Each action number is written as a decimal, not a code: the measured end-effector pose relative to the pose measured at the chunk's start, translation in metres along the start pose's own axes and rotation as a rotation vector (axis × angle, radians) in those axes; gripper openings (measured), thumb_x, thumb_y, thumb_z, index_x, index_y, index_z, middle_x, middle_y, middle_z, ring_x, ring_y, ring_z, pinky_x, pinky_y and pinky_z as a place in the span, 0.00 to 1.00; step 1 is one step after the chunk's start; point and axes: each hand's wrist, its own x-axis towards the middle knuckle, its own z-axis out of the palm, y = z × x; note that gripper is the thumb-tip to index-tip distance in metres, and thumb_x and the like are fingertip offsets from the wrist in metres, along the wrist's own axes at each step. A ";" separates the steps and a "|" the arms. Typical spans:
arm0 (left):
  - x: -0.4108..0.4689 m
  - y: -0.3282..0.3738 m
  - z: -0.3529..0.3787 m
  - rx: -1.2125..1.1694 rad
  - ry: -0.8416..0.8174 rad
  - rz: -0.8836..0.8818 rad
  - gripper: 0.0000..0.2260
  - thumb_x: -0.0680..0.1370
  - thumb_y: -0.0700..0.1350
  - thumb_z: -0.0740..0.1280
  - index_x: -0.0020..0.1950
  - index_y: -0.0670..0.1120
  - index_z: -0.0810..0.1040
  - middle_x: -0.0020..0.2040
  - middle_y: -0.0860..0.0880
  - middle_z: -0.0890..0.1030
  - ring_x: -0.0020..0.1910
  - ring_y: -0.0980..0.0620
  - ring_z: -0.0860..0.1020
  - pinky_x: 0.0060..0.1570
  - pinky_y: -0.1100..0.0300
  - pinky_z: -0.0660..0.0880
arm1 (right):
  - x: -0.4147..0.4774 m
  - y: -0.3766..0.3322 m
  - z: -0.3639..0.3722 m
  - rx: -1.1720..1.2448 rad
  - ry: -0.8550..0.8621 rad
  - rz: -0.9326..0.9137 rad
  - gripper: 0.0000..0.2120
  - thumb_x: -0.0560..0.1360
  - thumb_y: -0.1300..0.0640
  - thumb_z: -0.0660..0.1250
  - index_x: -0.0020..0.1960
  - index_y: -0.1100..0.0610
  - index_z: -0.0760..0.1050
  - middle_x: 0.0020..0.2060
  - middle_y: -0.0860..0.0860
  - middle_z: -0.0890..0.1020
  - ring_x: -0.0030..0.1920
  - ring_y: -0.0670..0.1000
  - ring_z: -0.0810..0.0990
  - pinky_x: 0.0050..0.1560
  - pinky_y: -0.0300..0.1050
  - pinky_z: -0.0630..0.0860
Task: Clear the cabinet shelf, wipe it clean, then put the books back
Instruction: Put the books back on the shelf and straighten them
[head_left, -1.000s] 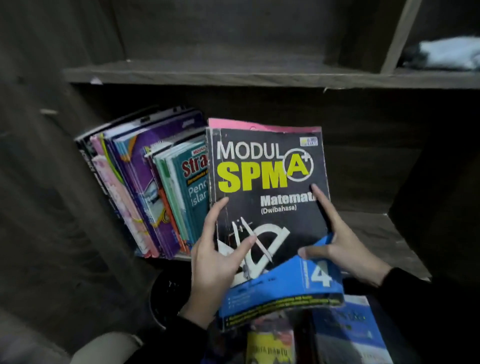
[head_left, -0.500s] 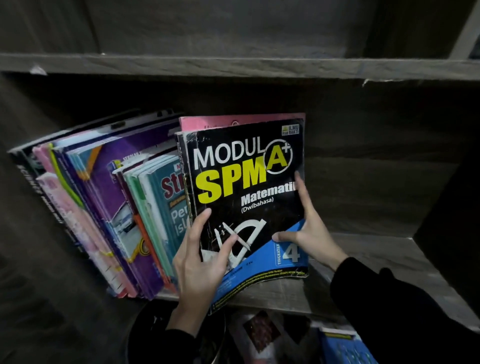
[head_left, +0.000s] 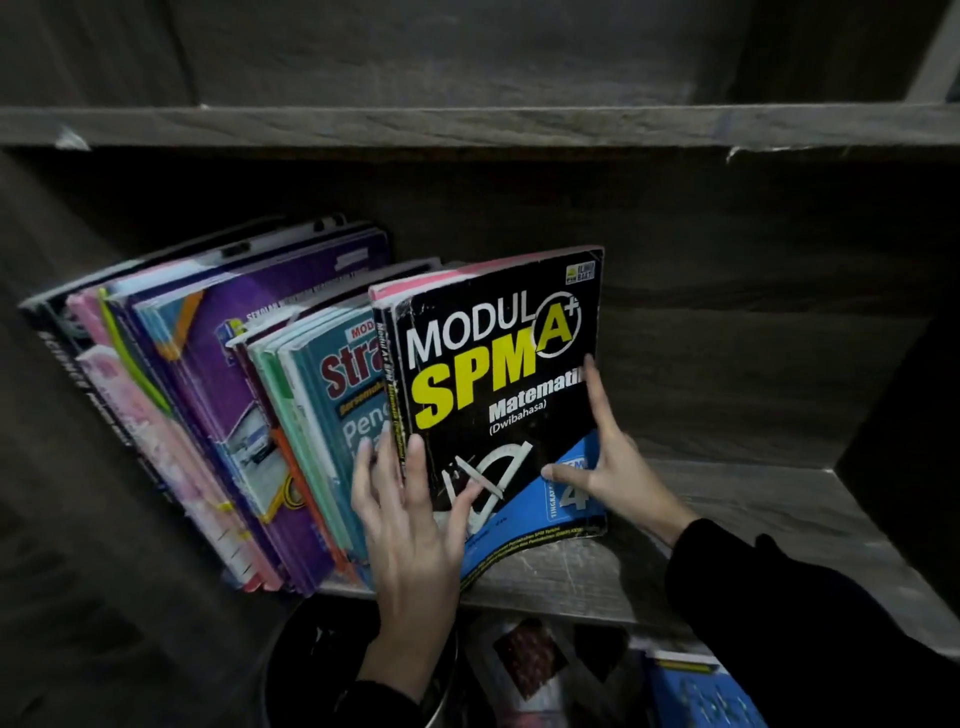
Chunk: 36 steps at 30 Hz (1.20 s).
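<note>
On the dark shelf (head_left: 737, 525) the black SPM book (head_left: 498, 374) stands against the leaning book row (head_left: 249, 395), left grip (head_left: 410, 525) and right grip (head_left: 618, 478) pressing its cover with straight fingers.

A home study corner: wooden cabinet shelf (head_left: 727, 525) holding school workbooks (head_left: 291, 415).
</note>
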 end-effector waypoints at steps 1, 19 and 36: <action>-0.005 -0.003 0.001 0.059 -0.013 0.035 0.41 0.77 0.51 0.66 0.79 0.49 0.41 0.74 0.38 0.58 0.73 0.36 0.60 0.69 0.39 0.61 | 0.000 0.003 0.005 -0.018 0.021 0.001 0.55 0.71 0.64 0.73 0.70 0.26 0.37 0.69 0.32 0.52 0.61 0.38 0.73 0.62 0.43 0.73; -0.029 0.005 -0.004 0.000 -0.175 -0.105 0.38 0.78 0.42 0.61 0.78 0.47 0.37 0.78 0.38 0.41 0.76 0.38 0.54 0.74 0.47 0.51 | 0.004 0.021 0.044 -0.489 0.156 0.190 0.43 0.76 0.52 0.68 0.76 0.38 0.40 0.60 0.58 0.68 0.60 0.57 0.70 0.62 0.55 0.71; -0.094 0.093 0.001 -0.216 -0.329 0.159 0.19 0.76 0.38 0.57 0.67 0.43 0.67 0.68 0.40 0.69 0.70 0.41 0.64 0.71 0.48 0.61 | -0.111 0.049 0.032 -0.212 0.651 -0.132 0.13 0.69 0.65 0.56 0.40 0.60 0.80 0.36 0.51 0.79 0.38 0.46 0.76 0.43 0.34 0.70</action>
